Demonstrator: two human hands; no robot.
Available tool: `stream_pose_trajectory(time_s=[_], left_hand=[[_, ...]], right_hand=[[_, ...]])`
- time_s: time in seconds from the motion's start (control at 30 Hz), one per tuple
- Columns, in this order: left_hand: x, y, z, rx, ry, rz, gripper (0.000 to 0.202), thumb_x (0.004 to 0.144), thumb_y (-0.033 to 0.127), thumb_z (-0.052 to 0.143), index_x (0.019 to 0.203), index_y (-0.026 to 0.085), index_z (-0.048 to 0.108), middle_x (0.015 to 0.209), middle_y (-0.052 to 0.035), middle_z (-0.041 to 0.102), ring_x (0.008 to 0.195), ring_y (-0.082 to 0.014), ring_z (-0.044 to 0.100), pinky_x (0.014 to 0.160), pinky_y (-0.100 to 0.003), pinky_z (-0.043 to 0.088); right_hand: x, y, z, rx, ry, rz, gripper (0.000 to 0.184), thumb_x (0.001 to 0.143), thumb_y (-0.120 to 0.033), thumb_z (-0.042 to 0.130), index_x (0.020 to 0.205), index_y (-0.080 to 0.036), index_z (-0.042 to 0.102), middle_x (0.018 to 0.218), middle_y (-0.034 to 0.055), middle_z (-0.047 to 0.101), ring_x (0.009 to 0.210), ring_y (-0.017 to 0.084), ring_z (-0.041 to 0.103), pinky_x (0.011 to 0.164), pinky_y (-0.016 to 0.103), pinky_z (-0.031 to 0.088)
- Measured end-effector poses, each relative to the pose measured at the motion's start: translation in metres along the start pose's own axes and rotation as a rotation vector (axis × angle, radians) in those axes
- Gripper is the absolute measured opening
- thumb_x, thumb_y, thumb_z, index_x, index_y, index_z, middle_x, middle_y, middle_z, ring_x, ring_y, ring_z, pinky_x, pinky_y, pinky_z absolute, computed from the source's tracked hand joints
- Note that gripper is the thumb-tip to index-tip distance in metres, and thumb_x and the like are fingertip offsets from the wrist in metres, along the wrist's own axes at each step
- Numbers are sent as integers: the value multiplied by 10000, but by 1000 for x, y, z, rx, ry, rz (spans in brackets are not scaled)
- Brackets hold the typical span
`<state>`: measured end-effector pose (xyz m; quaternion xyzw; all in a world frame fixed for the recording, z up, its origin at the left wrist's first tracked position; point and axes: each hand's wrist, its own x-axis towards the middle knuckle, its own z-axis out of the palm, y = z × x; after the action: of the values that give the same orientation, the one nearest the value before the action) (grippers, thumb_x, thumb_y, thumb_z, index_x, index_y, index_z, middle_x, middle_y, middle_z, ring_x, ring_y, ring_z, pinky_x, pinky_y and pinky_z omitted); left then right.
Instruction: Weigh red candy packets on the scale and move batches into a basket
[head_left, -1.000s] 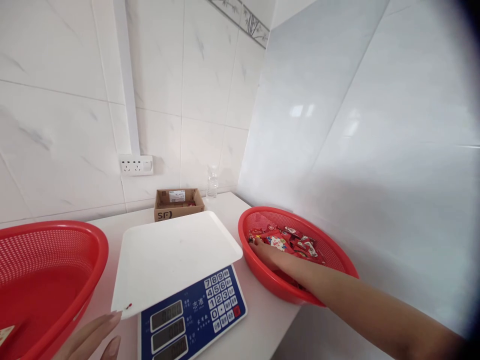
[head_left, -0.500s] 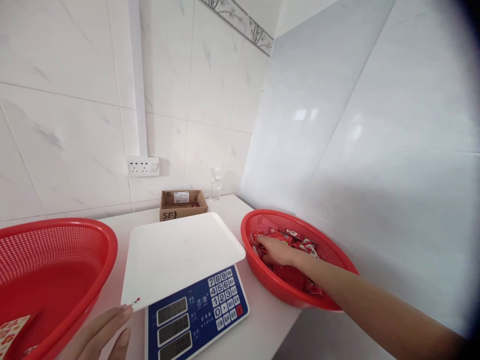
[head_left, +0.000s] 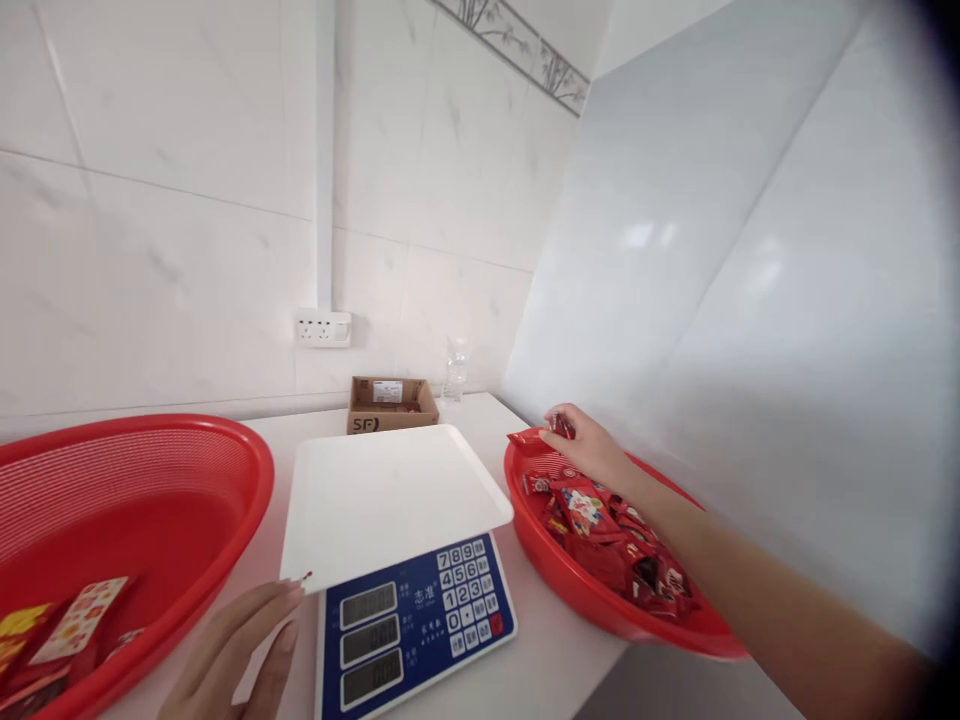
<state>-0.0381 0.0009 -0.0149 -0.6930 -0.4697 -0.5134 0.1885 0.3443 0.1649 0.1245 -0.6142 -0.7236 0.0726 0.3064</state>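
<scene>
My right hand (head_left: 585, 445) is raised just above the far rim of the right red basket (head_left: 570, 585), its fingers closed on small red packets (head_left: 541, 434). Many more red packets (head_left: 607, 535) lie heaped in that basket. My left hand (head_left: 236, 655) rests flat on the white counter, fingers stretched out, its tips touching the front left corner of the scale's white tray (head_left: 386, 495). The blue scale panel (head_left: 416, 620) with keypad and displays faces me.
A second red basket (head_left: 187, 470) at the left holds a few packets (head_left: 71, 630) at its near end. At the back wall stand a small cardboard box (head_left: 391, 402), a clear bottle (head_left: 454, 368) and a wall socket (head_left: 323, 327). A white panel rises at the right.
My right hand has come up out of the pile with packets pinched in its fingers. The camera has turned to the left; my left hand stays at the scale's corner.
</scene>
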Motion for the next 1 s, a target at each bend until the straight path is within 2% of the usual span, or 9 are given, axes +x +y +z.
stream_pose_trajectory(time_s=[0.07,0.13,0.27,0.37,0.43,0.57,0.73,0.83,1.0], left_hand=[[8,8,-6,20,18,34,179,863,218,513,1011,200,612,964,-60,677,876,-152,662,767,-222,549],[16,14,-9,43,19,37,171,880,222,490,1000,182,604,947,-71,674,864,-147,664,767,-212,546],[20,18,-10,47,8,23,166,888,215,482,1003,180,596,941,-70,671,866,-142,661,776,-211,541],[18,18,-10,37,-8,19,173,893,204,479,1021,177,593,947,-70,669,884,-135,655,795,-205,532],[17,18,-11,24,-15,16,174,892,198,482,1027,181,591,953,-66,667,895,-133,652,803,-206,529],[20,20,-13,-3,-5,4,165,886,190,492,1013,178,597,952,-62,667,900,-129,647,815,-199,520],[22,21,-14,-28,0,5,177,899,203,466,1009,174,602,944,-57,665,897,-120,645,816,-177,509],[20,19,-12,-20,0,10,183,904,209,460,1012,172,602,954,-59,662,915,-116,639,834,-168,498],[17,14,-10,10,4,-3,180,907,228,465,1010,172,601,956,-61,662,913,-119,639,840,-174,497]], right_hand=[[-3,-30,15,148,-6,-77,191,776,-358,517,912,-232,469,821,-5,597,753,162,556,734,290,434],[-11,-60,36,270,-81,-167,186,767,-340,541,906,-234,475,817,-13,591,748,151,547,728,284,435],[-34,-108,77,407,-365,-257,155,776,-321,558,882,-235,485,784,-30,564,691,125,520,650,266,438],[-42,-127,90,420,-578,-211,168,773,-323,566,907,-242,505,744,-47,536,600,104,495,554,248,417],[-41,-132,89,408,-584,-201,171,775,-328,566,905,-237,505,759,-43,545,597,102,494,547,247,407],[-27,-126,80,207,-464,-220,156,766,-318,581,856,-224,496,762,-30,568,670,123,519,594,251,391],[-18,-112,82,-83,-590,-66,250,777,-416,581,922,-223,517,799,-2,611,560,116,555,497,232,352],[-15,-113,87,-156,-599,-81,262,794,-436,551,939,-219,535,866,18,642,581,123,582,518,237,365],[-13,-127,92,-160,-660,-123,266,772,-464,566,808,-200,547,848,37,657,594,140,592,511,242,362]])
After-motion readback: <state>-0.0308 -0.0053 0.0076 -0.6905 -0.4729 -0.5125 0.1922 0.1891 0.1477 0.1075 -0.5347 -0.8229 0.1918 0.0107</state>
